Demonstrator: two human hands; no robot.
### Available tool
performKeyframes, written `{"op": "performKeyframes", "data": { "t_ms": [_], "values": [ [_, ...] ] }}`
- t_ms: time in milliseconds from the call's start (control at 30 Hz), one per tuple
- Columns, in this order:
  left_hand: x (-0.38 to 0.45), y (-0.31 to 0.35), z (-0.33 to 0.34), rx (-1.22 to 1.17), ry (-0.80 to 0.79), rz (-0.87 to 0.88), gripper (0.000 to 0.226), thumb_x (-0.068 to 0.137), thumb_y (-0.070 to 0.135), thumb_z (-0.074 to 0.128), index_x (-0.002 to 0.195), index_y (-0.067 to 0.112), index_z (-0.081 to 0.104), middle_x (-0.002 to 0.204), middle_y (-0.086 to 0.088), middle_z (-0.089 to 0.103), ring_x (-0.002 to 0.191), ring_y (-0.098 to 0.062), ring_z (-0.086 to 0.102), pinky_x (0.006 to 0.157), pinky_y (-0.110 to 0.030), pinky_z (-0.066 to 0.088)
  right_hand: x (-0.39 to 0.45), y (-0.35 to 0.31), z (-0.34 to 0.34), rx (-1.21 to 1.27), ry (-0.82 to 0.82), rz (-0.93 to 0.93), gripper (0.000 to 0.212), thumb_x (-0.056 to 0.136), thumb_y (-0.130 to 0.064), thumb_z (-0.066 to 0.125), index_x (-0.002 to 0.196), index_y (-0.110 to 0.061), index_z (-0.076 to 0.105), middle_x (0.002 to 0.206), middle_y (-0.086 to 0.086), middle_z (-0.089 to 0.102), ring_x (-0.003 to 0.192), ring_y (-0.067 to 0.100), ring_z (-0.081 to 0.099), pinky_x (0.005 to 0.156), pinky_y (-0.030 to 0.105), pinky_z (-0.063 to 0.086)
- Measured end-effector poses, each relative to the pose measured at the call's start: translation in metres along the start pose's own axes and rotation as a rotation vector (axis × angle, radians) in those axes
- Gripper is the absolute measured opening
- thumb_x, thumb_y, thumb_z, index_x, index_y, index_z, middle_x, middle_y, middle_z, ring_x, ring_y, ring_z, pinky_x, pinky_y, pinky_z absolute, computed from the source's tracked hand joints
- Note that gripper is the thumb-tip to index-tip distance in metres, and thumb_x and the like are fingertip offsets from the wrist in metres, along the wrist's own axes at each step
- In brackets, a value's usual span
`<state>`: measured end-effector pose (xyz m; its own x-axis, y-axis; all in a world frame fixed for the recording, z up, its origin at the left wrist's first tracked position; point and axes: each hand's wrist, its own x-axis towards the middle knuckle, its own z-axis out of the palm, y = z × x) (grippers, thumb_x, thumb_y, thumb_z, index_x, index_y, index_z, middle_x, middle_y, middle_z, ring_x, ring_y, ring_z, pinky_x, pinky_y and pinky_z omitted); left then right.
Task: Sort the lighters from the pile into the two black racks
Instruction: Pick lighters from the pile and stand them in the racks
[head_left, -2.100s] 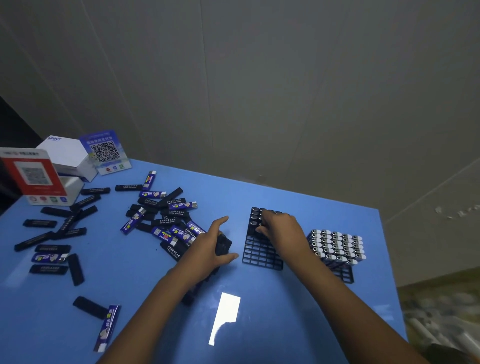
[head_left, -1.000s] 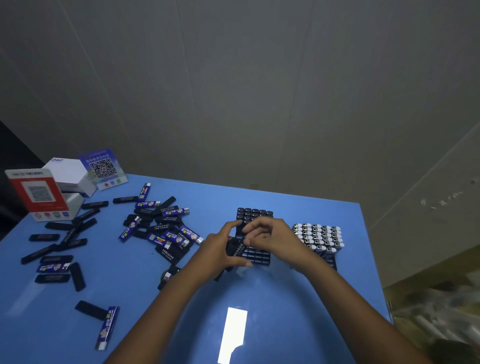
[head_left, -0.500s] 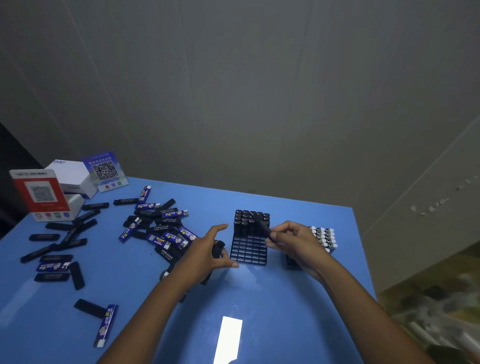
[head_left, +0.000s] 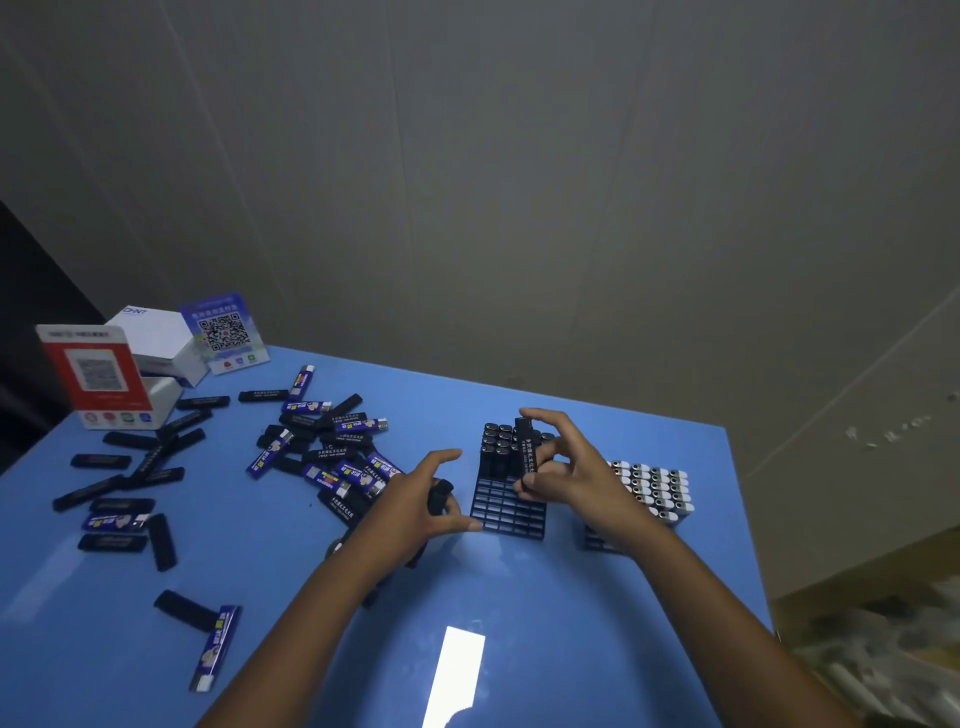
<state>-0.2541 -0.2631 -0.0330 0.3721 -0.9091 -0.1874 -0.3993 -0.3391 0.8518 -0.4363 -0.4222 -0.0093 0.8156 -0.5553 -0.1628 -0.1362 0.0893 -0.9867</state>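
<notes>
Tabletop (head_left: 519, 649): blue, glossy, against grey wall.
Clutter: QR signs (head_left: 226, 332), white box (head_left: 156, 332) far left.
Pile (head_left: 332, 457): lighters scattered left.
Right hand (head_left: 571, 478): grip pinching black lighter (head_left: 524, 447) upright over near rack (head_left: 511, 504).
Left hand (head_left: 421, 504): grip holding black lighters.

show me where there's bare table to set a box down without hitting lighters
Bare table lies near the front edge between the two forearms, and along the far edge behind the left rack. The pile of lighters crowds the left half; the right rack fills the right.
</notes>
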Motion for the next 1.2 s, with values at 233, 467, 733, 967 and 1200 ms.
{"op": "performKeyframes", "data": {
  "t_ms": [233, 467, 733, 967, 1200],
  "values": [
    [0.008, -0.001, 0.005, -0.003, -0.008, -0.006, 0.084, 0.072, 0.024, 0.088, 0.143, 0.025, 0.042, 0.073, 0.007, 0.07, 0.073, -0.001, 0.063, 0.088, -0.015, 0.047, 0.016, 0.013, -0.004, -0.432, 0.251, -0.084, 0.028, 0.09, -0.009, 0.069, 0.104, -0.029, 0.058, 0.077, 0.004, 0.069, 0.073, 0.021, 0.065, 0.075, 0.029, 0.053],
    [0.02, -0.004, 0.008, -0.006, -0.019, -0.02, 0.084, 0.071, 0.028, 0.088, 0.142, 0.025, 0.043, 0.074, 0.006, 0.072, 0.076, 0.002, 0.063, 0.098, -0.022, 0.046, 0.034, 0.034, -0.008, -0.59, 0.325, -0.085, 0.022, 0.083, -0.005, 0.074, 0.088, -0.023, 0.063, 0.087, -0.011, 0.071, 0.082, 0.001, 0.066, 0.074, 0.021, 0.053],
    [0.027, -0.012, 0.009, -0.027, -0.035, -0.038, 0.084, 0.072, 0.028, 0.087, 0.143, 0.025, 0.042, 0.076, 0.005, 0.072, 0.076, 0.001, 0.063, 0.088, -0.011, 0.044, 0.049, 0.046, -0.002, -0.694, 0.32, -0.11, 0.024, 0.078, 0.0, 0.077, 0.086, -0.019, 0.065, 0.079, -0.008, 0.058, 0.072, 0.002, 0.056, 0.067, 0.009, 0.042],
    [0.029, -0.017, 0.009, -0.029, -0.035, -0.043, 0.082, 0.073, 0.025, 0.087, 0.142, 0.024, 0.042, 0.074, 0.006, 0.07, 0.074, 0.001, 0.063, 0.082, -0.005, 0.043, 0.054, 0.053, 0.001, -0.847, 0.289, -0.103, 0.023, 0.08, -0.008, 0.076, 0.088, -0.023, 0.061, 0.081, -0.015, 0.056, 0.072, 0.0, 0.054, 0.064, 0.01, 0.038],
    [0.029, -0.02, 0.007, -0.048, -0.033, -0.053, 0.081, 0.074, 0.024, 0.087, 0.142, 0.024, 0.043, 0.076, 0.002, 0.072, 0.079, -0.005, 0.066, 0.085, -0.009, 0.045, 0.056, 0.053, 0.005, -0.995, 0.272, -0.112, 0.017, 0.083, -0.012, 0.071, 0.091, -0.02, 0.058, 0.091, -0.01, 0.06, 0.085, 0.014, 0.055, 0.07, 0.032, 0.047]
  ]
}}
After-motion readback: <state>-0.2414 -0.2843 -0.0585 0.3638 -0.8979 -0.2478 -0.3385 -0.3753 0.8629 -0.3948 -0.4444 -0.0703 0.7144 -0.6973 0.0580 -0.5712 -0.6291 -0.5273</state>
